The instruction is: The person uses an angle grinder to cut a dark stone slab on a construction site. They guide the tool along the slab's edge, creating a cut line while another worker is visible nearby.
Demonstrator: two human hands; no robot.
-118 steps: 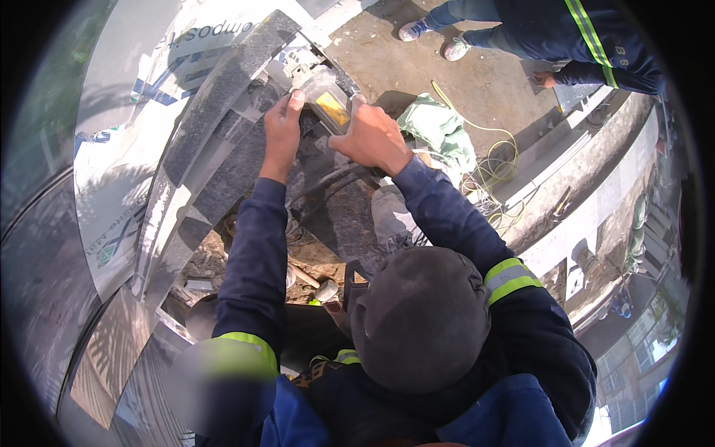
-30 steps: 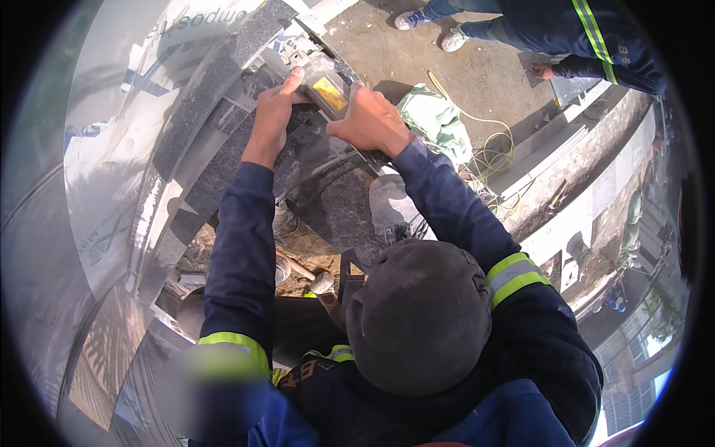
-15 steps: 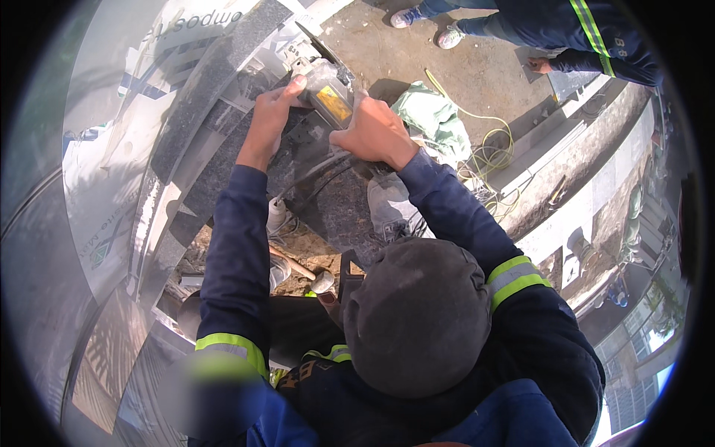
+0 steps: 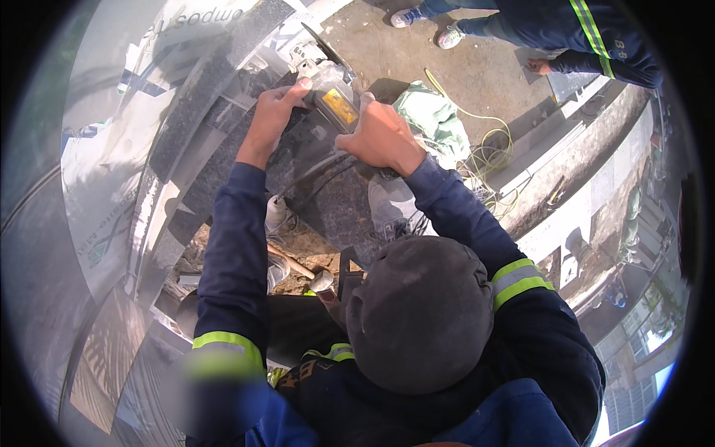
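Note:
With both hands I hold a dusty angle grinder [image 4: 337, 106] that has a yellow label on its body. Its thin dark disc [image 4: 319, 42] stands out at the far end, seen nearly edge-on. My left hand [image 4: 274, 123] is closed on the grinder's left side, the thumb lying on top. Around the right side of the rear body is my right hand [image 4: 383, 138], thumb raised along it; most of its fingers are hidden underneath. Below the tool lies a dark stone slab [image 4: 328, 212], crossed by a cable [image 4: 320, 170].
A hammer [image 4: 322, 281] and a white bottle-like object [image 4: 275, 214] are close to my body. Right of the grinder lies a pale green cloth [image 4: 426, 112] beside a coiled yellow-green cord [image 4: 497, 145]. Another person [image 4: 514, 30] stands at the far right. Printed white sheeting [image 4: 112, 171] is at left.
The grinder and both my hands have shifted slightly to the right and a little nearer. My grip looks the same.

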